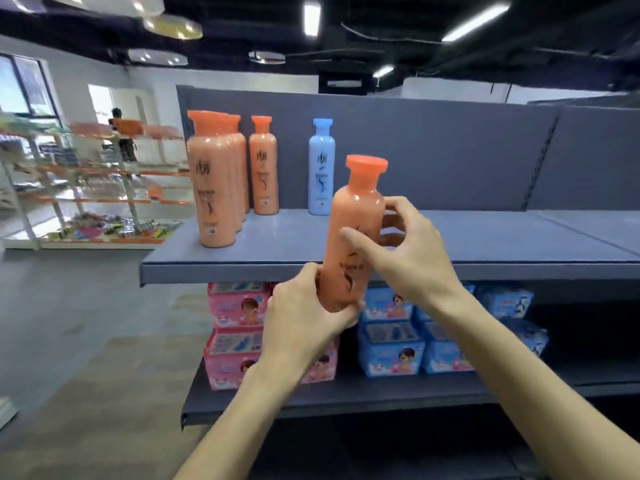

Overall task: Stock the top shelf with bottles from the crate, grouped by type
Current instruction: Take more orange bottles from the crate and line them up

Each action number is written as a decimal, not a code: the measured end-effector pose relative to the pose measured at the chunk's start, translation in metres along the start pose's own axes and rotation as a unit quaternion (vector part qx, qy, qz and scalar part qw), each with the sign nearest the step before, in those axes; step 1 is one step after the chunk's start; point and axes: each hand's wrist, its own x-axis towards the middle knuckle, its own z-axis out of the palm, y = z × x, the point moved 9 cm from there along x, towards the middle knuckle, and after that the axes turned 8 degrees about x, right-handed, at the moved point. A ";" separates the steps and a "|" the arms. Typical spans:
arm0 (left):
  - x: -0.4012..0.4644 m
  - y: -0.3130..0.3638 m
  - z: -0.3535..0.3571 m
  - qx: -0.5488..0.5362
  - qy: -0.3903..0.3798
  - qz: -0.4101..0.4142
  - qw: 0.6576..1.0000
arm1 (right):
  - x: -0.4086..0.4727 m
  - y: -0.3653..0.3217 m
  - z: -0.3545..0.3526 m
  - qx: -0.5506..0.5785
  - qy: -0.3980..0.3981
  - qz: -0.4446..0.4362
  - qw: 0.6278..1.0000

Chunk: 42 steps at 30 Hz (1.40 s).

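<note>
An orange shampoo bottle [353, 233] with a flat orange cap is held upright, leaning slightly, in front of the top shelf [311, 268], its lower part overlapping the shelf's front edge. The left hand [304, 317] wraps round the bottle's base, fingers and thumb curled under and about it. The right hand [405, 247] holds the bottle at mid-body, thumb across the front label and fingers curled round the back, so both hands grip the one bottle.

On the shelf, left of the held bottle, stands a row of orange bottles [216, 181] running front to back, and just right of that row a single orange bottle [265, 168] near the back panel. A lone blue bottle [321, 168] stands behind the held bottle and a little to its left, also near the back panel. The shelf to the right of the held bottle shows bare grey surface. Below it, on the lower shelf, sit pink packs [239, 303] to the left and blue packs [391, 344] to the right. The crate is not in view.

The step in hand appears to be carrying an orange bottle up for placement. Grouping by type suggests it belongs with the orange ones, so the next move likely calls for lifting the base clear of the shelf edge, shifting leftward past the blue bottle, and setting it upright in front of the single orange bottle without knocking its neighbours.
</note>
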 end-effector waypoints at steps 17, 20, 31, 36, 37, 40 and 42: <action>0.093 -0.038 -0.043 0.078 0.028 -0.111 0.990 | 0.112 -0.012 0.087 -0.051 -0.068 0.013 0.996; 0.109 -0.051 -0.038 0.093 0.033 -0.123 0.987 | 0.129 -0.001 0.099 -0.060 -0.079 0.028 0.995; 0.165 -0.067 -0.014 0.186 0.054 -0.140 0.971 | 0.198 0.040 0.146 -0.091 -0.100 0.043 0.990; 0.192 -0.083 -0.005 0.207 0.051 -0.153 0.965 | 0.222 0.051 0.161 -0.104 -0.105 0.040 0.988; 0.197 -0.087 -0.002 0.208 0.049 -0.156 0.964 | 0.226 0.053 0.164 -0.104 -0.107 0.040 0.988; 0.210 -0.096 0.003 0.217 0.046 -0.162 0.962 | 0.236 0.059 0.172 -0.109 -0.113 0.040 0.987; 0.218 -0.101 0.006 0.227 0.040 -0.166 0.959 | 0.243 0.063 0.177 -0.106 -0.115 0.043 0.987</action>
